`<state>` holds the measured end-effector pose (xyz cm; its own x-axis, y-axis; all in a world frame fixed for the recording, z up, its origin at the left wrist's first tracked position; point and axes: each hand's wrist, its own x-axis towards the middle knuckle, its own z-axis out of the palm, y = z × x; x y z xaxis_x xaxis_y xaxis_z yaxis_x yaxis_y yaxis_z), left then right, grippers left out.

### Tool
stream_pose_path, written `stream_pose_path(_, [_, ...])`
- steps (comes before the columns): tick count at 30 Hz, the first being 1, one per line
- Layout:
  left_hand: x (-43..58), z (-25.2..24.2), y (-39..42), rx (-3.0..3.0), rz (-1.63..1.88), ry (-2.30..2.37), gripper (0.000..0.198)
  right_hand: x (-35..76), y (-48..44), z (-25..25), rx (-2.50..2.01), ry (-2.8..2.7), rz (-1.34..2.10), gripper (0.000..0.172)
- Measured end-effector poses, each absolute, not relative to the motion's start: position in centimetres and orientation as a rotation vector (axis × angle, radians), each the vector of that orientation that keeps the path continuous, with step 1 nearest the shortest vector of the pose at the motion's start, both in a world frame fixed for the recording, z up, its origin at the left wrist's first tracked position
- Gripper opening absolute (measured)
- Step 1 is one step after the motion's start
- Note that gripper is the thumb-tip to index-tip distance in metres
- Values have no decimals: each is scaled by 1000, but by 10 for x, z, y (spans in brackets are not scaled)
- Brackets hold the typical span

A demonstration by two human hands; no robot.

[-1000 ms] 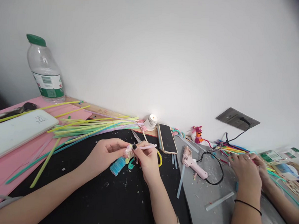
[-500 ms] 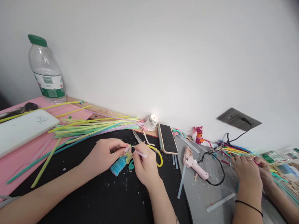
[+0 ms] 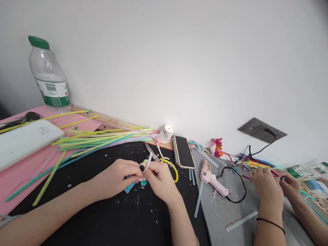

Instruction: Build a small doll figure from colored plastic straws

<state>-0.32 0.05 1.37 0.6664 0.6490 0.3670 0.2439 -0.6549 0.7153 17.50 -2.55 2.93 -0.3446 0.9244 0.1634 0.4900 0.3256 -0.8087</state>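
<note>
My left hand (image 3: 120, 181) is closed, its fingertips around a small pipe-cleaner craft (image 3: 129, 188) with a fuzzy blue part, mostly covered by my fingers. A teal curl (image 3: 143, 182) shows beneath the fingertips. My right hand (image 3: 161, 182) pinches a short lilac pipe cleaner (image 3: 149, 160), whose free end points up and away. Both hands meet above the black mat (image 3: 116, 222). Just beyond my right hand lie scissors (image 3: 152, 152) and a curved yellow pipe cleaner (image 3: 176, 171).
Pipe cleaners (image 3: 92, 141) lie in a bundle at left, near a white power bank (image 3: 21, 145) and a plastic bottle (image 3: 52, 80). A phone (image 3: 183, 152), a pink glue gun (image 3: 213, 179) and a glue stick (image 3: 241, 221) are rightward. A co-worker's hands (image 3: 270, 184) work at far right.
My hands have closed together over the craft, hiding more of its blue part. The lilac pipe cleaner has swung from pointing right to pointing upward. The co-worker's hands shifted slightly.
</note>
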Motion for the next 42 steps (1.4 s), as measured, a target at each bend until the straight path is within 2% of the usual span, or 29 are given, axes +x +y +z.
stream_pose_path(7, [-2,17,-1,1872,789,703,14,175,-22,19,-1175,-1509,1297,33])
stream_pose_path(12, [1,15,-3,1593,751,725,10,169,-20,13,-1029,-1171,1533,19])
stream_pose_path(14, [1,15,-4,1511,764,725,8,166,-20,13,-978,-1062,1552,19])
stream_pose_path(18, [3,16,-3,1370,843,765,4,166,-19,11,-922,-972,1458,23])
stream_pose_path(22, [2,13,1,1290,947,812,22,168,-19,12,-1009,-1117,1201,22])
stream_pose_path(26, [0,9,4,1302,967,864,18,167,-21,17,-1134,-1341,969,17])
stream_pose_path(42, [-2,17,7,1367,976,976,12,176,-28,29,-1274,-1880,565,15])
